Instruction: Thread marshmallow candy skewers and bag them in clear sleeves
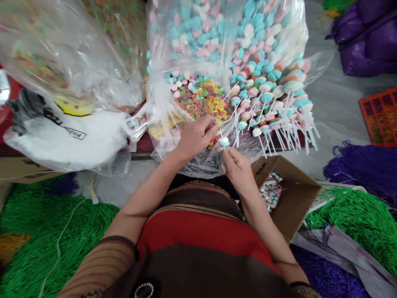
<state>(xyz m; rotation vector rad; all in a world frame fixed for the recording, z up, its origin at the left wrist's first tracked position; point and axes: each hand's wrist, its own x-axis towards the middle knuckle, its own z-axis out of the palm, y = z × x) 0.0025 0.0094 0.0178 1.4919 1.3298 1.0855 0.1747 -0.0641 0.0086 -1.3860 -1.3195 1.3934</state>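
My right hand [236, 167] is closed on a lollipop stick that carries a white-and-blue candy [223, 142]. The stick points up, and its bare tip rises above the candy. My left hand [197, 135] is pinched just above that tip; whatever lies between its fingertips is too small to make out. Behind my left hand, small ring candies [207, 99] in yellow, green, orange and red lie heaped in an open plastic bag. Beside them to the right is a pile of candy lollipops [273, 97] in pink, blue and white, their white sticks hanging towards me.
A large clear bag [198, 37] of pastel candies stands at the back. White packaging bags [77, 140] lie on the left. Below right is a cardboard box [299, 194] with wrapped sweets inside. Green strands [56, 219], purple strands [359, 176] and an orange crate [380, 118] are on the floor.
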